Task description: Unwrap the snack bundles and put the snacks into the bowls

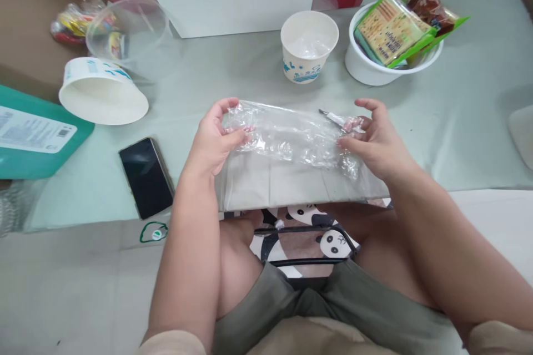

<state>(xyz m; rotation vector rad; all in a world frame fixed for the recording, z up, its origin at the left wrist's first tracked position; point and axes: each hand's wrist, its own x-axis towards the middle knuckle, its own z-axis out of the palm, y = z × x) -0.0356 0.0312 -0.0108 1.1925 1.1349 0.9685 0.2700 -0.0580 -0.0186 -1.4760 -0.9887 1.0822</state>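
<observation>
- Head view: the clear plastic film (pixel 287 136) lay on your body's side of the upright paper cup (pixel 309 47), crumpled and stretched between your two hands.
- Your left hand (pixel 216 136) held the film's left end, forefinger at its top edge and thumb lower down against the creases, a modest opening between them.
- Your right hand (pixel 372 136) gripped the other end narrowly between thumb and bent fingers, its forefinger raised off the film.
- A thin, dark-tipped object (pixel 332 119) poked out at your right fingers; they hid the rest of it, so you could not tell what it was.
- Glare and folds made the film's lower border hard to follow against the table edge.
- Right of the upright cup stood the white bowl (pixel 370 66) with snack packets (pixel 395 28), their lower parts hidden by its wall.
- Left of that cup lay the tipped paper bowl (pixel 104 100) and, nearer you, the phone (pixel 146 177).
- Far left of it, the green container (pixel 37 133) was cut off by the frame.
</observation>
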